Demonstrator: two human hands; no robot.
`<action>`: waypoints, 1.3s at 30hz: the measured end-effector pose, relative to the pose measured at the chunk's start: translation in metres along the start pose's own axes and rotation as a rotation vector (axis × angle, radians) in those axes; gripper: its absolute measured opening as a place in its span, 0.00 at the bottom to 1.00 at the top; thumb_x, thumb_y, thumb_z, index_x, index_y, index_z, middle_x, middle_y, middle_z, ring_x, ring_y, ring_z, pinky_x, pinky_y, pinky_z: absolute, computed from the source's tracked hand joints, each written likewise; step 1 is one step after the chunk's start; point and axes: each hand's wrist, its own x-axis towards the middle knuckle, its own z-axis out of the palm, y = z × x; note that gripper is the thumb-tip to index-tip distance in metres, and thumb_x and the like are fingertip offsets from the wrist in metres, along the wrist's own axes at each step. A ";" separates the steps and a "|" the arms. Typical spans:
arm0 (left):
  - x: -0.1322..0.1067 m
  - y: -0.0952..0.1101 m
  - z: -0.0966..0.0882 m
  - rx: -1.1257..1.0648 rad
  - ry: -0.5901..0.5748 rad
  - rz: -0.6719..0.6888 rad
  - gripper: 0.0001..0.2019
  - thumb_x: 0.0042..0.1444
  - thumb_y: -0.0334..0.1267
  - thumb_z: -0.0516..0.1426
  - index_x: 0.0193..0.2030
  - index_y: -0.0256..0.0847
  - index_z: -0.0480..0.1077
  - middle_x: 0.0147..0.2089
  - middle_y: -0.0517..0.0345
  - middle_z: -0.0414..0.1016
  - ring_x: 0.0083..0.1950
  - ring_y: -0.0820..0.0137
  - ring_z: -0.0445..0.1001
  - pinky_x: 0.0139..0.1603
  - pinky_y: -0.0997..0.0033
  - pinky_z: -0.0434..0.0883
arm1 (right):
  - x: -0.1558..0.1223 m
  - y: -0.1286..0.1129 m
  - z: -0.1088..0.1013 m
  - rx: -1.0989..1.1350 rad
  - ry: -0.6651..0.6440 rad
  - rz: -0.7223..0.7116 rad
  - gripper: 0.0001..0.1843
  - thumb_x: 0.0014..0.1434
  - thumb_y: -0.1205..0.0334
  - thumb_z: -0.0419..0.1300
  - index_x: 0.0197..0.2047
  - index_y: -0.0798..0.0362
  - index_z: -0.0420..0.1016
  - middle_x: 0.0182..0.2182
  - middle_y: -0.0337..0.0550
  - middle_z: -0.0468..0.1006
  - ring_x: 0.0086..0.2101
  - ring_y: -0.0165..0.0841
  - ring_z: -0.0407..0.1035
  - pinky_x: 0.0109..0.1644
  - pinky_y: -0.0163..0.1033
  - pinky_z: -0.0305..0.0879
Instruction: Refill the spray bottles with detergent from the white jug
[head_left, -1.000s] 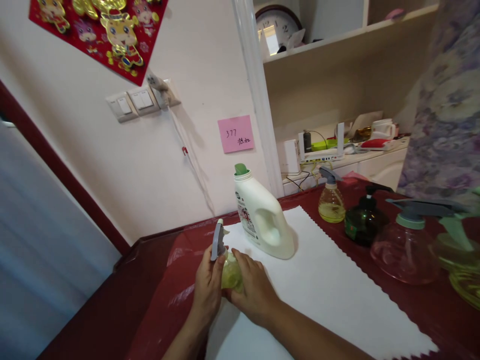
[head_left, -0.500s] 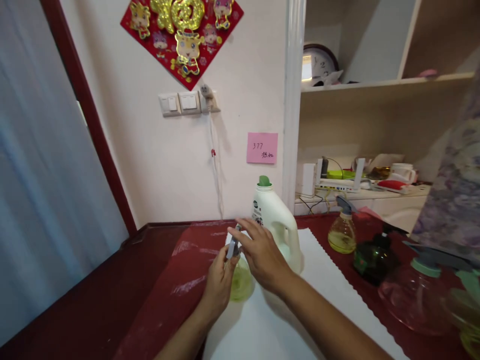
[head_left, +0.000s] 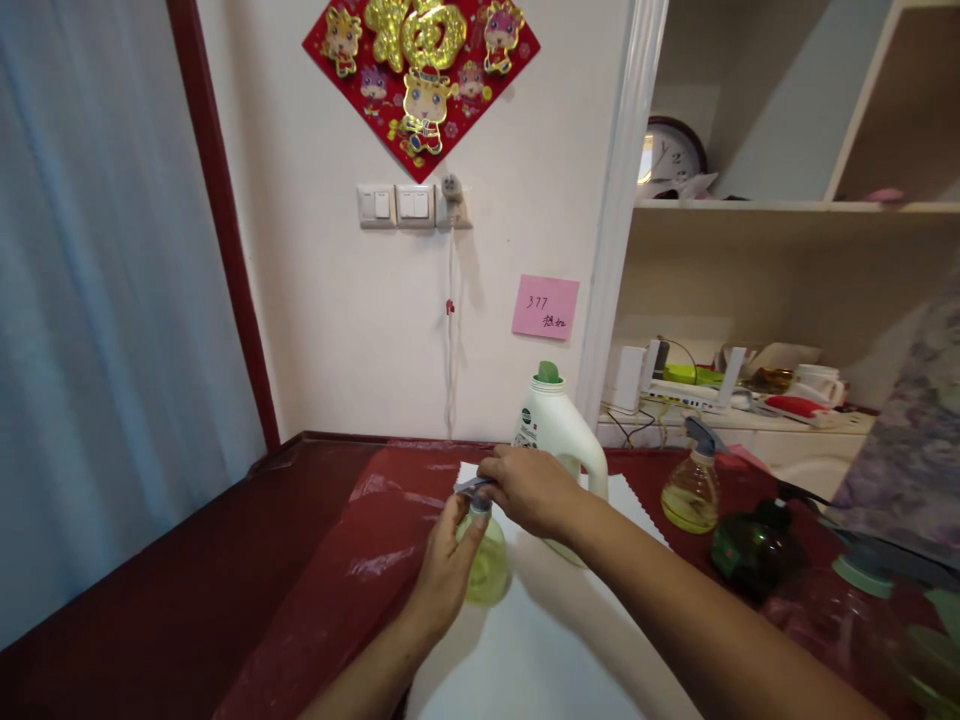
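A clear, round pump bottle holding yellow-green liquid stands on a white sheet. Its grey pump head points leftward at the top of the neck. Around the neck, my left hand is closed, thumb in front. My right hand grips the pump head from the right, its fingertips partly hiding it. Just behind my right hand is a large pale green jug with a handle and a green spout; my hand and forearm cover part of it.
To the right, another pump bottle with yellow liquid, a dark green pump bottle and a pinkish clear one stand on the dark red table. A shelf holds a white router.
My right hand has closed around the pump head, which has turned from steeply tilted to nearly level. The camera view has shifted slightly left. My left hand stays at the bottle's neck.
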 end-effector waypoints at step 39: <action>0.021 0.002 -0.023 -0.072 -0.214 -0.167 0.24 0.54 0.54 0.67 0.50 0.39 0.78 0.50 0.46 0.83 0.54 0.53 0.79 0.56 0.56 0.72 | -0.002 0.004 0.007 -0.004 0.053 -0.020 0.12 0.70 0.55 0.58 0.47 0.47 0.83 0.43 0.45 0.81 0.42 0.39 0.77 0.38 0.39 0.61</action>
